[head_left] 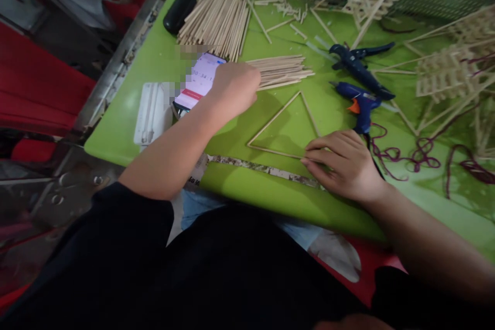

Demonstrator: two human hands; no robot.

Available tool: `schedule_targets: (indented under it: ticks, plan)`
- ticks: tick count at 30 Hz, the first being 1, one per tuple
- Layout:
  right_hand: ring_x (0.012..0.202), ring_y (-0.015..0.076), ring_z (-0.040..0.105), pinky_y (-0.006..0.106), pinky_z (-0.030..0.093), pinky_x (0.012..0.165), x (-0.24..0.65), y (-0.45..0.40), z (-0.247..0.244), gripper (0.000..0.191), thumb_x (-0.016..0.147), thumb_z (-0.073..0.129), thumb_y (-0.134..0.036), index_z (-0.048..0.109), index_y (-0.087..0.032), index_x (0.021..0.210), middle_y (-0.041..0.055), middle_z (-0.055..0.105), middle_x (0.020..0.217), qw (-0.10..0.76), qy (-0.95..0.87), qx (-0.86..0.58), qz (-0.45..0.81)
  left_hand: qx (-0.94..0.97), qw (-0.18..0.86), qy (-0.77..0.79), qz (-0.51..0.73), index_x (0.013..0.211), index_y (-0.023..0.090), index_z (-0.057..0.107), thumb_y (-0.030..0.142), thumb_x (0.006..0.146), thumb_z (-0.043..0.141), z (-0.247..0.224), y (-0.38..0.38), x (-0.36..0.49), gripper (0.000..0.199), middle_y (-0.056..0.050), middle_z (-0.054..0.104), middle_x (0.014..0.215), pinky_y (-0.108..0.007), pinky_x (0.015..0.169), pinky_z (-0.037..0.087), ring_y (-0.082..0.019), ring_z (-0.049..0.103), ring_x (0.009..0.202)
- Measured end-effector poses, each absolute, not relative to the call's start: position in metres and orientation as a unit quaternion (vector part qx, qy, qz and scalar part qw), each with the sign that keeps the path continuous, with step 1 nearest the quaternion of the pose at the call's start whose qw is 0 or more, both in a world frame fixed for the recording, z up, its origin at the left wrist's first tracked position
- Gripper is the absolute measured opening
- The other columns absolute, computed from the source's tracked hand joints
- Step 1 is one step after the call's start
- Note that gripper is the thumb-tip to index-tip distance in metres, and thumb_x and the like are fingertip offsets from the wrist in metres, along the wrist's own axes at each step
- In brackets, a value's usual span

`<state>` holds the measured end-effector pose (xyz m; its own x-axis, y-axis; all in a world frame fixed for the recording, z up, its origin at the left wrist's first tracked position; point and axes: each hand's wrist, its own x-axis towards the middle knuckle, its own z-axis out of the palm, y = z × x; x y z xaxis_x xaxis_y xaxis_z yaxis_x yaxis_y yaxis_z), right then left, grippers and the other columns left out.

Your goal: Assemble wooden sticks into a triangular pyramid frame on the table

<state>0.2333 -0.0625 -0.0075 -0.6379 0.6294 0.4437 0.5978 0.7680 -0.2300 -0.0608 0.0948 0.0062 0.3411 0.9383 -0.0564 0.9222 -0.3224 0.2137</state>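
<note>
Head view, and we've got three thin sticks laid out as a triangle [274,117] on the green bench [112,136]: two corners meet, the third sits behind the right hand [344,162], whose thumb and fingers pinch it. Over to the left hand [237,87], curled at the stick pile [286,72] just beyond the triangle; can't tell if it grips one. One flat outline, then, with plenty of sticks loose. Right of the triangle: glue gun [361,105], cutter [359,67], built-up lattice frames [444,69].
</note>
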Motion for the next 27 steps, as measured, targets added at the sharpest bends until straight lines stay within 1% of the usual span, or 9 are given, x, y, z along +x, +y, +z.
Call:
schedule_targets:
  ticks: [2,5,11,13,16,18,21,24,27]
  plan:
    - [0.088,0.0222,0.074,0.042,0.052,0.085,0.234,-0.062,-0.007,0.007,0.102,0.079,-0.020,0.074,-0.023,0.100,0.0041,0.082,0.104,0.255,-0.904,-0.341,0.036,0.815,0.104,0.567,0.050,0.087,0.015,0.081,0.017,0.089,0.076,0.003,0.097,-0.062,0.007,-0.014,0.069,0.082,-0.042,0.090,0.049,-0.033,0.070,0.097]
    - [0.089,0.0213,0.074,0.041,0.053,0.086,0.234,-0.061,-0.006,0.006,0.103,0.078,-0.019,0.074,-0.022,0.100,0.0044,0.081,0.103,0.263,-0.907,-0.329,0.035,0.822,0.115,0.554,0.059,0.076,0.016,0.077,0.016,0.086,0.078,0.004,0.097,-0.062,0.010,-0.011,0.065,0.074,-0.041,0.089,0.050,-0.031,0.070,0.090]
    - [0.088,0.0205,0.075,0.040,0.054,0.086,0.237,-0.059,-0.005,0.005,0.103,0.078,-0.019,0.073,-0.020,0.102,0.0053,0.080,0.102,0.269,-0.909,-0.317,0.026,0.841,0.112,0.523,0.078,0.081,0.018,0.080,0.018,0.087,0.076,0.020,0.089,-0.059,0.007,-0.008,0.070,0.077,-0.037,0.082,0.050,-0.024,0.065,0.079]
    - [0.087,0.0196,0.074,0.039,0.055,0.085,0.238,-0.058,-0.006,0.005,0.104,0.077,-0.019,0.072,-0.019,0.103,0.0053,0.080,0.102,0.274,-0.910,-0.310,0.022,0.839,0.155,0.509,0.117,0.080,0.019,0.078,0.020,0.087,0.076,0.027,0.086,-0.059,0.007,-0.007,0.072,0.079,-0.035,0.075,0.046,-0.020,0.061,0.072]
    - [0.087,0.0198,0.076,0.038,0.057,0.082,0.240,-0.056,-0.008,0.007,0.104,0.075,-0.018,0.072,-0.020,0.110,0.0058,0.081,0.106,0.287,-0.907,-0.307,0.020,0.811,0.305,0.472,0.163,0.075,0.019,0.074,0.028,0.091,0.074,0.036,0.080,-0.057,0.017,-0.003,0.070,0.074,-0.031,0.066,0.039,-0.015,0.056,0.065]
    - [0.087,0.0207,0.077,0.039,0.059,0.081,0.241,-0.057,-0.009,0.018,0.104,0.075,-0.019,0.071,-0.021,0.122,0.0066,0.082,0.108,0.307,-0.899,-0.311,0.016,0.779,0.418,0.434,0.174,0.076,0.019,0.075,0.033,0.091,0.075,0.040,0.073,-0.054,0.020,-0.001,0.069,0.072,-0.030,0.064,0.038,-0.014,0.055,0.064]
    - [0.084,0.0213,0.078,0.039,0.061,0.079,0.241,-0.060,-0.009,0.047,0.103,0.076,-0.019,0.063,-0.022,0.148,0.0080,0.083,0.111,0.335,-0.889,-0.313,-0.001,0.730,0.541,0.378,0.176,0.080,0.017,0.079,0.034,0.088,0.079,0.042,0.059,-0.046,0.018,0.000,0.069,0.074,-0.027,0.065,0.038,-0.012,0.055,0.066]
    - [0.089,0.0224,0.081,0.038,0.062,0.078,0.240,-0.063,-0.008,0.073,0.102,0.076,-0.016,0.047,-0.026,0.168,0.0091,0.083,0.119,0.347,-0.885,-0.309,-0.011,0.694,0.610,0.345,0.168,0.081,0.017,0.080,0.034,0.087,0.082,0.042,0.044,-0.037,0.019,0.000,0.068,0.074,-0.026,0.065,0.039,-0.011,0.054,0.067]
    - [0.105,0.0255,0.083,0.039,0.065,0.082,0.238,-0.064,-0.008,0.086,0.101,0.075,-0.016,0.037,-0.029,0.177,0.0106,0.081,0.133,0.350,-0.884,-0.310,-0.006,0.676,0.644,0.328,0.143,0.084,0.016,0.080,0.032,0.084,0.086,0.042,0.034,-0.032,0.017,0.000,0.069,0.076,-0.025,0.064,0.040,-0.011,0.054,0.067]
